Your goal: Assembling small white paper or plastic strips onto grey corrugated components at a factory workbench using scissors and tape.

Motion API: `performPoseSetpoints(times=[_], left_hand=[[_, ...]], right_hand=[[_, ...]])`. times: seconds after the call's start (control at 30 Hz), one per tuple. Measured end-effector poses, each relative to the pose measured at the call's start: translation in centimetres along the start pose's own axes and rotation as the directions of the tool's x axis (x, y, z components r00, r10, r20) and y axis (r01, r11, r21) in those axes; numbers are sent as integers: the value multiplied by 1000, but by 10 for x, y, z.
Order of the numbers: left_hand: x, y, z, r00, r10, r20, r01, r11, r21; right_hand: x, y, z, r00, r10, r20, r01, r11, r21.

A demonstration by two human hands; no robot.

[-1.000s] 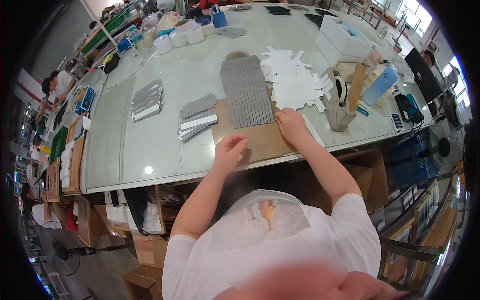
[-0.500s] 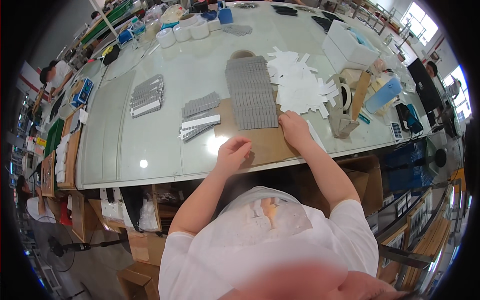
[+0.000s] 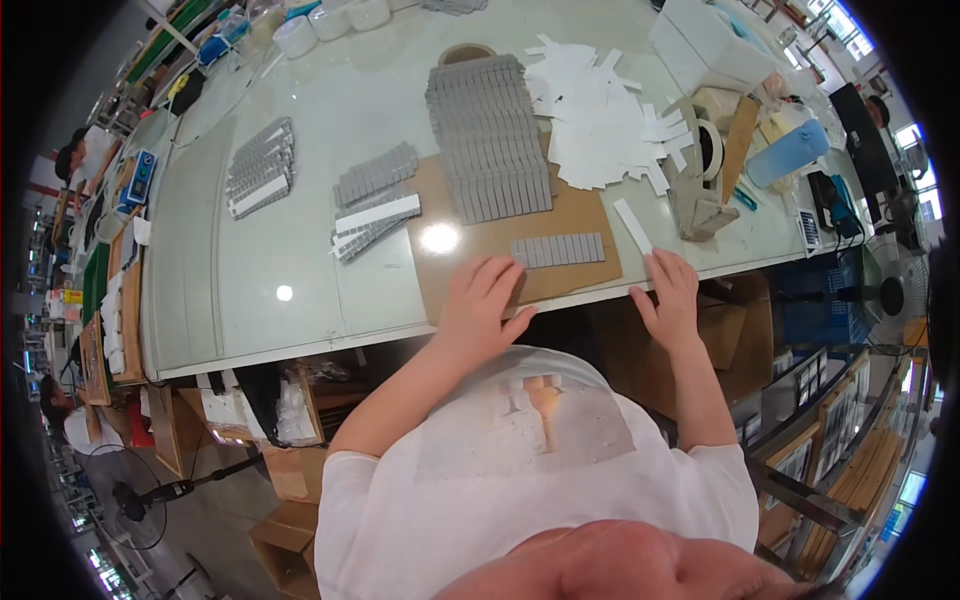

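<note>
A single grey segmented strip (image 3: 558, 250) lies crosswise near the front edge of a brown cardboard sheet (image 3: 450, 270). My left hand (image 3: 482, 305) rests on the sheet, thumb apart, fingertips at the strip's left end. At the table's front edge is my right hand (image 3: 670, 295), fingers apart, its fingertips by the lower end of a narrow white strip (image 3: 632, 227). Behind the single strip, a long overlapping stack of grey strips (image 3: 488, 140) covers the sheet's far part. To the left sits a smaller pile of grey strips (image 3: 376, 172), with a white-faced strip (image 3: 378, 215) before it.
Another grey pile (image 3: 262, 168) lies farther left. White paper strips (image 3: 600, 120) spread in a heap behind the sheet's right side. A tape dispenser (image 3: 700, 190), a blue bottle (image 3: 790, 153) and a white foam box (image 3: 705, 50) stand at the right. Tape rolls (image 3: 330, 20) sit far left.
A grey strip now lies separately on the cardboard's front part. My right hand has moved right and nearer, off the stack, to the white strip. My left hand has opened beside the grey strip.
</note>
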State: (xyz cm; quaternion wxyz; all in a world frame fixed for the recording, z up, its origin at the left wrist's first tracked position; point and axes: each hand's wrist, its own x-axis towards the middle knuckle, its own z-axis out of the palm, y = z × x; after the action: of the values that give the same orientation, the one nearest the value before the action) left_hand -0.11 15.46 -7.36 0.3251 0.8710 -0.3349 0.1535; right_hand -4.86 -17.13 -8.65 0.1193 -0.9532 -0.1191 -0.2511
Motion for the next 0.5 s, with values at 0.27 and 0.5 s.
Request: performPoseSetpoints(times=[0.27,0.5], left_hand=[[-15,-4,1,996,4,84,-13,994,106],[-36,-20,5,998,49,-33,-47,996,75]], right_hand=[[-15,42,-2,985,-138,106,121,980,158],[17,-5,-19,954,280,108,-154,148,977]])
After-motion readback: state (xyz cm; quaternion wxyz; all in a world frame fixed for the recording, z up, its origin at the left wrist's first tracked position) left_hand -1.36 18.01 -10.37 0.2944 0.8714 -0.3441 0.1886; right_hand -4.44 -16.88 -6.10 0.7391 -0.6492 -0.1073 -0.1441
